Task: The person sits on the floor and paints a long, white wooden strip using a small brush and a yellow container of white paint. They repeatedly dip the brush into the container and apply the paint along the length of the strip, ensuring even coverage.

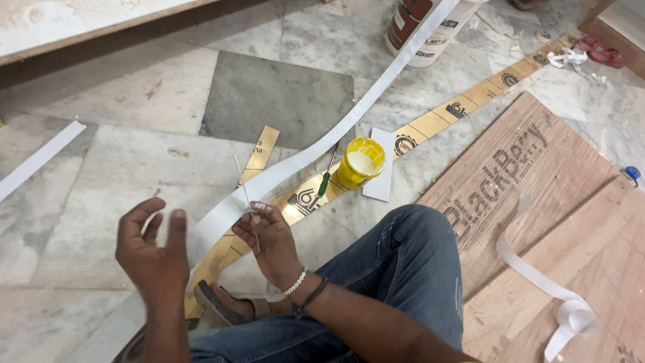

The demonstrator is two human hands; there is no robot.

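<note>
Two hands are at work above the marble floor (134,161). Our right hand (269,245) pinches a thin white sliver (245,195) between thumb and fingertips, the sliver rising up and to the left from the grip. Our left hand (153,252) hangs open beside it, fingers spread and loosely curled, holding nothing.

Just past the right hand, a long white strip (316,151) runs away across the floor toward the bottles (423,27) at the top. It crosses over a gold strip (430,124) that lies on the marble. Near that crossing stands an open yellow pot (361,163), with a green-handled screwdriver (325,181) lying just beside it. A sheet of plywood (510,175) sits to the right, bearing a curled white offcut (557,296).

We judge the sliver fragile: a tighter pinch or a bend could snap it, and a loose grip could drop it where it would be hard to see on pale stone. The open pot stands near our knee (403,228), so a shift of the leg, or a tug on the white strip, might tip it.
</note>
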